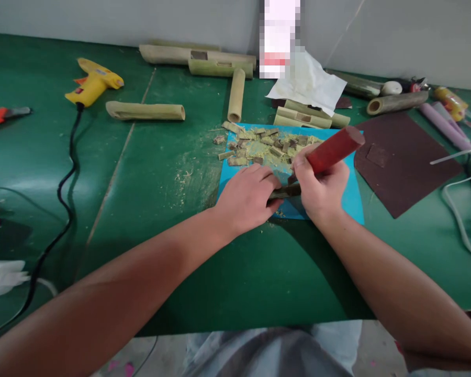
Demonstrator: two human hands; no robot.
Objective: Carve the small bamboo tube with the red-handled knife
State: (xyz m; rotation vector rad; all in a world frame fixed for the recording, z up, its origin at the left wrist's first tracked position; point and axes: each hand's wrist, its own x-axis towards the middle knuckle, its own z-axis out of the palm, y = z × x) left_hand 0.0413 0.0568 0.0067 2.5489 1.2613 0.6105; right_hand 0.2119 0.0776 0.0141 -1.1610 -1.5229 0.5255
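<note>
A short dark bamboo piece (286, 192) lies over the blue sheet (351, 193), gripped by my left hand (251, 196) with fingers curled round its left end. My right hand (324, 186) is closed around a tool with a thick red cylindrical handle (335, 149), tilted up to the right. Its dark working end points down at the bamboo, mostly hidden by my fingers, so I cannot tell its exact shape. Just beyond both hands, bamboo chips (277, 151) and pale shavings cover the back of the sheet.
A yellow hot glue gun (92, 84) with a black cord and a cut bamboo tube (147, 111) lie left. More bamboo tubes (223, 68) line the back, near crumpled white paper (304, 81). A brown sheet (404, 157) and cables are right. The green table's front edge is near me.
</note>
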